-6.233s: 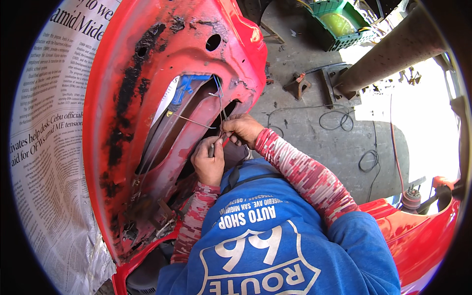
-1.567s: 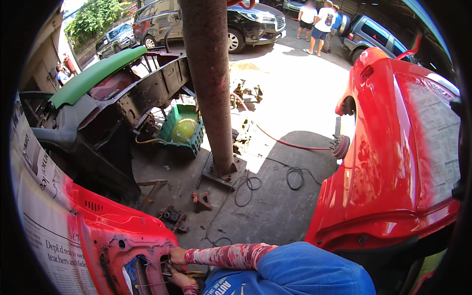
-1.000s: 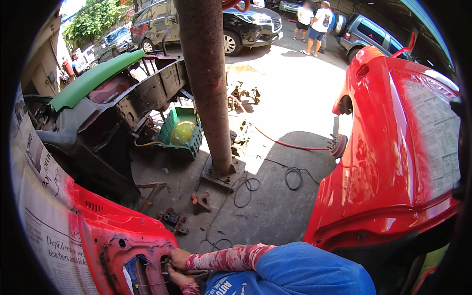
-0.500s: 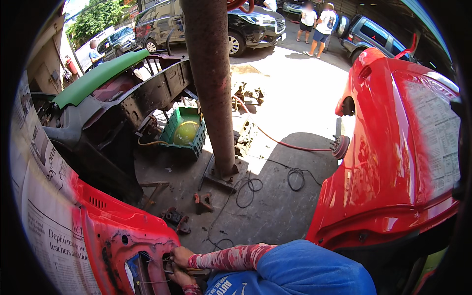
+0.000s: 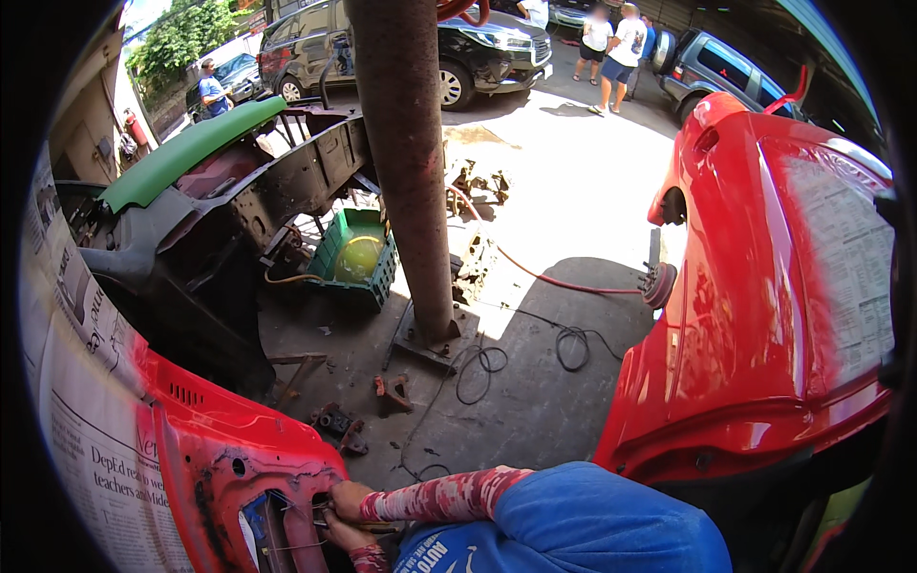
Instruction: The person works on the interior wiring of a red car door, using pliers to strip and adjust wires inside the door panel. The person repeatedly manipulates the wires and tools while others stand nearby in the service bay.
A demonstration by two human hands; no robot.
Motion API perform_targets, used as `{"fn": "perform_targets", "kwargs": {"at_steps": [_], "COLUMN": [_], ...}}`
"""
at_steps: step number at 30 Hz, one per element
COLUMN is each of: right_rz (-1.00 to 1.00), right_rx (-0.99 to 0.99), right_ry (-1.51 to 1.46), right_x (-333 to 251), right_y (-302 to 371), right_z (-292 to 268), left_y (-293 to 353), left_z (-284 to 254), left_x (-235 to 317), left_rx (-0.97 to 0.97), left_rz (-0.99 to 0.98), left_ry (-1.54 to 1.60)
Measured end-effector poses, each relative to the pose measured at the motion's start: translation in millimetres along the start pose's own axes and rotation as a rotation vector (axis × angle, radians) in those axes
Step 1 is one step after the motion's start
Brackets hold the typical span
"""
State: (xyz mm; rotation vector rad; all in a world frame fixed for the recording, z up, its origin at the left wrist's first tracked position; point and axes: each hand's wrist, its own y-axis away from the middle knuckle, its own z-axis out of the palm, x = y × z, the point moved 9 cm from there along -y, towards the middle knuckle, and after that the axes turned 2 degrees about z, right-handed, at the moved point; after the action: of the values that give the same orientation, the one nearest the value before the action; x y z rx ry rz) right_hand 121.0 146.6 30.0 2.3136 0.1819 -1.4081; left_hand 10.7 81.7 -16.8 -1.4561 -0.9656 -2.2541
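Both my hands are at an opening in the red door-like body panel [image 5: 215, 430] at the lower left. My right hand [image 5: 350, 499], below a red-and-white patterned sleeve, has its fingers curled at the panel's edge. What they grip is hidden. Just below it, my left hand [image 5: 341, 530] is closed. A slim tan-handled tool [image 5: 384, 527] seems to run out of its grasp; its kind cannot be told. A thin wire [image 5: 296, 547] crosses the opening beside my left hand. Newspaper [image 5: 95, 458] covers the panel's left part.
A rusty post [image 5: 406, 162] rises in the middle. Behind it are a green crate [image 5: 380, 277] and a stripped car front [image 5: 220, 210]. A glossy red car body [image 5: 735, 315] stands at right. Cables [image 5: 482, 372] and metal stands [image 5: 394, 392] lie on the floor. People [image 5: 626, 48] stand beyond.
My left hand has shifted slightly up and left, closer to my right hand. A far person at the left has moved rightward. The whole view has shifted a little.
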Motion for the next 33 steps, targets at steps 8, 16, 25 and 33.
{"fn": "perform_targets", "kwargs": {"at_steps": [8,16,25,33], "right_rz": [0.042,0.183,0.222,0.082], "right_rx": [0.015,-0.103,-0.053,-0.083], "right_ry": [-0.061,-0.050,-0.287,-0.438], "right_x": [3.6,31.5,48.5,36.6], "right_y": [-3.0,-26.6,-15.8,-7.5], "right_z": [-8.0,20.6,30.4,21.4], "left_y": [-0.6,0.2,0.0,4.7], "left_z": [3.6,-11.7,-12.1,-13.4], "left_x": [-9.5,-24.5,-20.5,-22.6], "left_rx": [-0.102,-0.114,-0.184,-0.175], "left_rz": [-0.141,-0.344,-0.359,-0.311], "left_ry": [0.072,0.094,0.156,0.095]}}
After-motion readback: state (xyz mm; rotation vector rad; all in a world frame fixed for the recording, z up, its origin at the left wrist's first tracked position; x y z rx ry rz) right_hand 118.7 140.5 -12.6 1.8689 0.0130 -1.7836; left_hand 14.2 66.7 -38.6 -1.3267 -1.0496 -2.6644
